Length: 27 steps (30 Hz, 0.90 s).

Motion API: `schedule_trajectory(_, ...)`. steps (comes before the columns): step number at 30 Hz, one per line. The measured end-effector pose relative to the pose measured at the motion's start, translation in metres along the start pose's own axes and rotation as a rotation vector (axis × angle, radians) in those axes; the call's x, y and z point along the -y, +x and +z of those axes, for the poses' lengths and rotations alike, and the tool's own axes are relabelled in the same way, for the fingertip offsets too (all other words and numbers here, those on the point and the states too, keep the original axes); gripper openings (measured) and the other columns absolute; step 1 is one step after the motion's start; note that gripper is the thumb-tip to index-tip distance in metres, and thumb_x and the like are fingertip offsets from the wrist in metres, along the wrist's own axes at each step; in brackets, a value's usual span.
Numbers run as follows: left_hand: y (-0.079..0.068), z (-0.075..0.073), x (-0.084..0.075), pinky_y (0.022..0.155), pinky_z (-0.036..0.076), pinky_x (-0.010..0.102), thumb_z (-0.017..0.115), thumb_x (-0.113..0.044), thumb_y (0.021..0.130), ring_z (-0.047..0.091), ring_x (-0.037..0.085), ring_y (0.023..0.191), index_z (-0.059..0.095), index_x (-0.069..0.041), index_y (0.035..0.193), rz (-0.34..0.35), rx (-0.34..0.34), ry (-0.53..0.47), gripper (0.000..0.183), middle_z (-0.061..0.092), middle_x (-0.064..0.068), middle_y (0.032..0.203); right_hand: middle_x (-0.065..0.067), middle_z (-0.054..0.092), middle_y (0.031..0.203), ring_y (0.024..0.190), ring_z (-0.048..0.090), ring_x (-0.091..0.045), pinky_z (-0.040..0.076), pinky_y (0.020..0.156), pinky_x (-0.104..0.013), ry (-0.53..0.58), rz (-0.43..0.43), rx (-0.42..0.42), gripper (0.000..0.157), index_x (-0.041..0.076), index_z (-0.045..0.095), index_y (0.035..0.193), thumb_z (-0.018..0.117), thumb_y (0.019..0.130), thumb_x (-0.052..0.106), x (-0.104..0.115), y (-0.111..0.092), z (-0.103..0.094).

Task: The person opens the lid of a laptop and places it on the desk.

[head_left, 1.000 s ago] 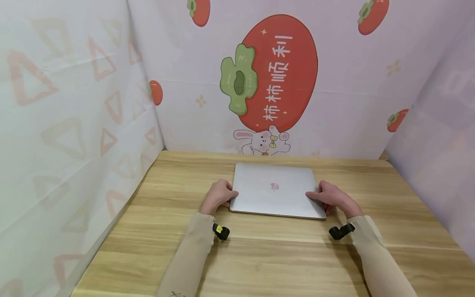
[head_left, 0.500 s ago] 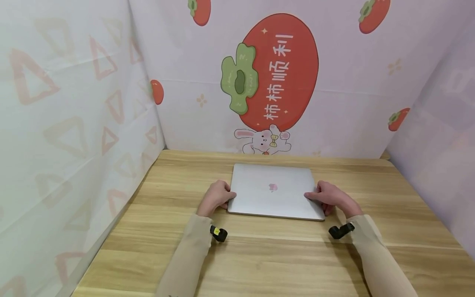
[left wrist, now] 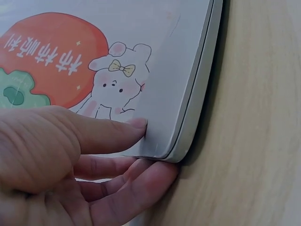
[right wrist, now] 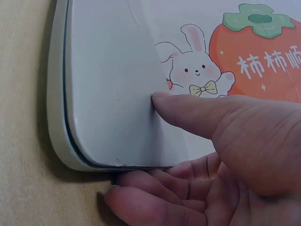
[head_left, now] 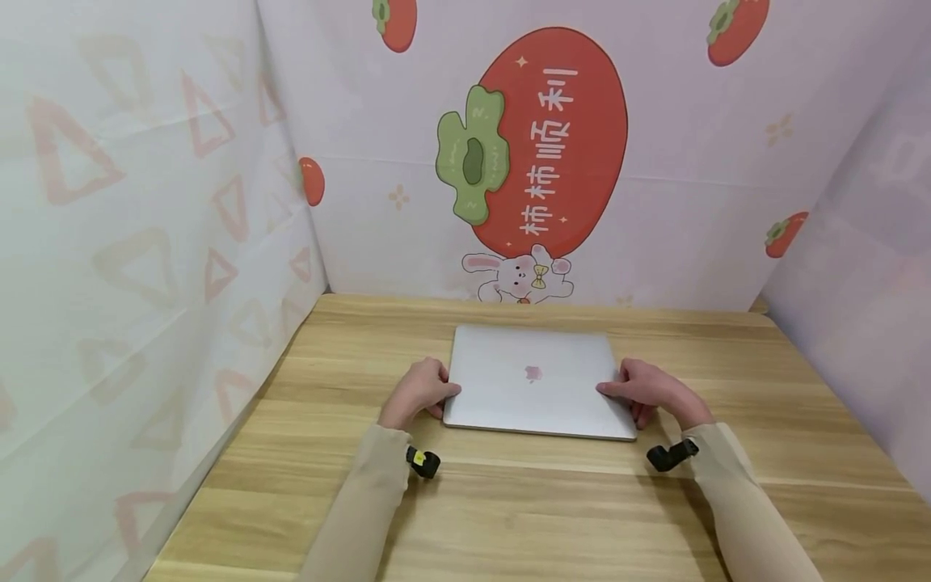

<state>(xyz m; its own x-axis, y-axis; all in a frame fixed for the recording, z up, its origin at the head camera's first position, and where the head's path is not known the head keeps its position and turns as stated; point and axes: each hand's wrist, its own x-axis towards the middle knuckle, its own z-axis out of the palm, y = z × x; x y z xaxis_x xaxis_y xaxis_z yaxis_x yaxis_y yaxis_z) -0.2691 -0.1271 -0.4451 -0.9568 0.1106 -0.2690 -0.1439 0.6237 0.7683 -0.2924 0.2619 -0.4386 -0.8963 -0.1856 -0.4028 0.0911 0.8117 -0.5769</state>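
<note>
A closed silver laptop lies toward the back of the wooden table, a shiny apple logo at the middle of its lid. My left hand grips its left side, the thumb on the lid and the other fingers curled at the edge. On the opposite side, my right hand holds it the same way. In the left wrist view, the left thumb presses the lid near a rounded corner. The right wrist view shows the right thumb on the lid, with fingers tucked below the edge.
The wooden table extends in front of the laptop and to both sides. Behind it hangs a backdrop with a large persimmon and rabbit print, mirrored in the lid. A patterned cloth borders the left, a pale one the right.
Both hands have drawn the laptop a little toward the person and slightly left across the table. Their grip on its sides stays the same.
</note>
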Motion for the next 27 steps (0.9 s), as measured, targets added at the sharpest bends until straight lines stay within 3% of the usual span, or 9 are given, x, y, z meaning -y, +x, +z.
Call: schedule_trajectory(27, -0.0066, -0.0038, 0.0003, 0.048, 0.052, 0.028, 0.068, -0.017, 0.085, 0.063, 0.021, 0.048, 0.057, 0.000, 0.085, -0.031, 0.030, 0.073, 0.020, 0.058, 0.014, 0.076, -0.012, 0.055, 0.060, 0.045, 0.058, -0.021, 0.052, 0.047, -0.037, 0.109, -0.033, 0.057, 0.041, 0.001, 0.046, 0.087, 0.065, 0.086, 0.037, -0.0048, -0.0021, -0.0006)
